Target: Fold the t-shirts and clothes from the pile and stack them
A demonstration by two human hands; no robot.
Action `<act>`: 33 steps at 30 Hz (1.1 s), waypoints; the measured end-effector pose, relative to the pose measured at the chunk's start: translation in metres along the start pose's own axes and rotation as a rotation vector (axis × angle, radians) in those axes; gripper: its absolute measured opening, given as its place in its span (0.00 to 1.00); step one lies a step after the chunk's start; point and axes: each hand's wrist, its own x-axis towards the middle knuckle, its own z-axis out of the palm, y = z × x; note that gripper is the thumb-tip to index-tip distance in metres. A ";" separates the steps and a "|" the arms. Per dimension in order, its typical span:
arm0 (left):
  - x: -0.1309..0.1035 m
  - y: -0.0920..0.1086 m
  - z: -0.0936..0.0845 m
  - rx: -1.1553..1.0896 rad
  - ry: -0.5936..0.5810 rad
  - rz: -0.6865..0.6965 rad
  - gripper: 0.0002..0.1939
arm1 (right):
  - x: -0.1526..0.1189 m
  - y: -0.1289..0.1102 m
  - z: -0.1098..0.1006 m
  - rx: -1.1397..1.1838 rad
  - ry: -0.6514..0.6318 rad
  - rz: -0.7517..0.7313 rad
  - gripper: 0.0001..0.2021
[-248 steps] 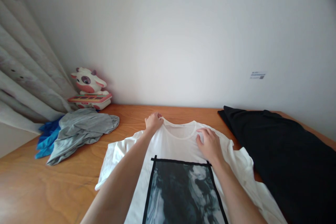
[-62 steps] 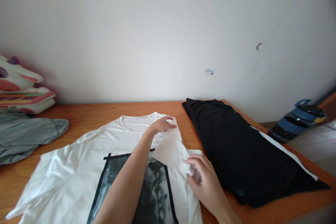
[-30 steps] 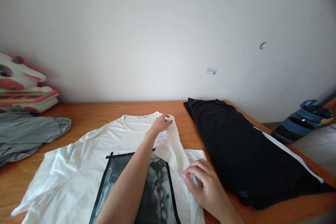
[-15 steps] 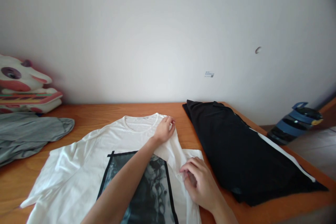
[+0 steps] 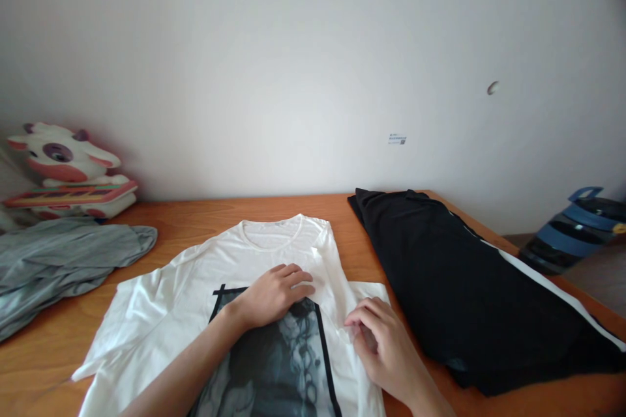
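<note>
A white T-shirt with a dark framed print lies spread on the wooden table, neckline toward the wall. Its right side is folded inward over the front, and part of the sleeve shows beyond the fold. My left hand rests palm down at the top of the print, fingers stretched out and holding nothing. My right hand is at the folded right edge, thumb and fingers pinching the shirt's cloth.
Black clothing with a white stripe lies on the table at right, beside a blue-banded bottle. At left are a grey garment and a cow-shaped toy keyboard. A pale wall stands behind.
My left hand has come away from the shirt's right shoulder, moving down and left onto the chest. My right hand stays at the folded edge. The view has shifted slightly left.
</note>
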 end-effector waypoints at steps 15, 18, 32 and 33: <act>-0.014 -0.001 0.009 -0.083 0.092 -0.031 0.13 | -0.002 0.001 0.000 0.024 -0.025 0.021 0.06; -0.017 0.000 0.010 -0.122 0.195 -0.113 0.14 | -0.003 0.001 -0.002 0.034 -0.032 0.018 0.06; -0.015 0.006 0.011 -0.297 0.124 -0.194 0.20 | -0.004 0.010 0.006 0.072 0.048 0.086 0.08; -0.015 0.006 0.012 -0.314 0.100 -0.204 0.21 | -0.005 0.012 0.008 0.081 0.069 0.097 0.07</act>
